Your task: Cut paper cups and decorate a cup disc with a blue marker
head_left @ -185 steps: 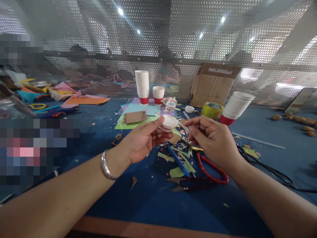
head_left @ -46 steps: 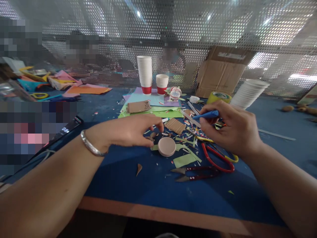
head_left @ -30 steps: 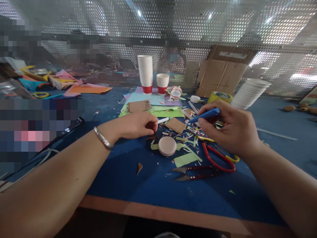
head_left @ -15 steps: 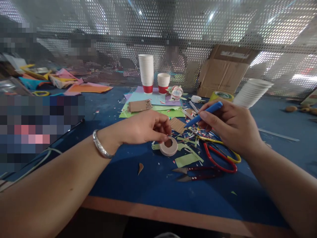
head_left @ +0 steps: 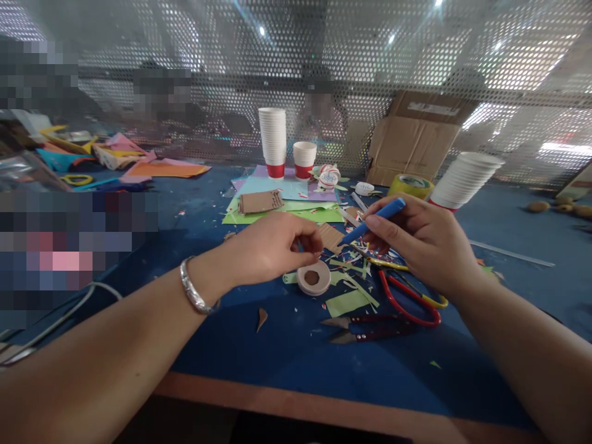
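My right hand (head_left: pixel 423 246) grips a blue marker (head_left: pixel 372 221), which slants down to the left above scraps of paper. My left hand (head_left: pixel 277 243), with a silver bangle (head_left: pixel 193 287) on its wrist, is curled with thumb and fingertips together. Whether it holds something small cannot be made out. Just below those fingertips a pale ring-shaped piece (head_left: pixel 303 280) with a brown centre lies on the blue table (head_left: pixel 222 351). Beneath my right hand are red-handled scissors (head_left: pixel 386 287) and yellow-handled scissors (head_left: pixel 391 264). Dark red thread snips (head_left: pixel 365 327) lie nearer the front edge.
Stacked white cups (head_left: pixel 272 135) stand at the back on coloured paper (head_left: pixel 277 185), beside cut cardboard pieces (head_left: pixel 259 202). Yellow tape (head_left: pixel 411 185), a leaning cup stack (head_left: pixel 469 179) and a cardboard box (head_left: pixel 416 139) are at the right. Green paper strips (head_left: pixel 346 303) litter the middle.
My right hand and the blue marker have shifted slightly left and down. My left fingertips have risen a little off the pale ring. The view has tilted slightly.
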`<state>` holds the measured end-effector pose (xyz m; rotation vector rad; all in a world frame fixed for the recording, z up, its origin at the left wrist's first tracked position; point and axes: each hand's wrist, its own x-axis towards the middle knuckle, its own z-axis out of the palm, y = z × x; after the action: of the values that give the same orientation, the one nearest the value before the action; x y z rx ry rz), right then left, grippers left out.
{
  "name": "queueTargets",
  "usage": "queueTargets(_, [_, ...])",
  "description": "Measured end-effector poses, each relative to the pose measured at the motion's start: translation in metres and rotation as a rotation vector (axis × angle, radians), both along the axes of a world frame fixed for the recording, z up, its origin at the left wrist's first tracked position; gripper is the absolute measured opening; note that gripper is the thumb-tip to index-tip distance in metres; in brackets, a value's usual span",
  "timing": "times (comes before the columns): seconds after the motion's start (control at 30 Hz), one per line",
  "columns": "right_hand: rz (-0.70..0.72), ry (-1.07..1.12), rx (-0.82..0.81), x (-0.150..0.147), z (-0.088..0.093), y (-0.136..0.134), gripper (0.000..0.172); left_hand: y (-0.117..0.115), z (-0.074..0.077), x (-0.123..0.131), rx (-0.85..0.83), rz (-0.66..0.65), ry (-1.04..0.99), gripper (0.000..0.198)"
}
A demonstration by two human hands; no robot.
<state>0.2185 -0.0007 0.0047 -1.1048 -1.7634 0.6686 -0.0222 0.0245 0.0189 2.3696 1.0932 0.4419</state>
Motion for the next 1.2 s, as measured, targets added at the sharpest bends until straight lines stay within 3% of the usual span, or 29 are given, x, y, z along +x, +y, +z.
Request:
queueTargets(0.1, [0.024, 0.025, -0.014, -0.001, 0.000, -0.001, 0.015, -0.002, -0.003, 0.006, 0.167, 0.061, -0.131, 0.024])
queueTargets(0.2, [0.044, 0.039, -0.041, -0.003, 0.000, -0.003, 0.016, -0.004, -0.008, 0.013, 0.271, 0.035, -0.193, 0.035])
queueTargets(0.37, [0.078, 0.046, -0.054, -0.006, 0.000, -0.005, 0.019, -0.002, -0.014, 0.021, 0.332, -0.012, -0.205, 0.021])
queueTargets(0.47, [0.094, 0.053, -0.062, -0.006, -0.001, -0.005, 0.020, 0.000, -0.015, 0.023, 0.329, -0.001, -0.208, 0.010])
queueTargets(0.73, [0.095, 0.017, -0.074, -0.007, -0.003, -0.005, 0.023, 0.000, -0.015, 0.026, 0.354, -0.021, -0.200, 0.008])
queueTargets(1.0, [0.005, -0.180, -0.035, -0.006, -0.006, 0.000, 0.024, -0.002, -0.018, 0.024, 0.297, 0.037, -0.256, 0.011])
queueTargets(1.2, [0.019, -0.346, 0.032, -0.009, 0.003, -0.007, 0.024, -0.005, -0.016, 0.024, 0.242, 0.027, -0.248, 0.013])
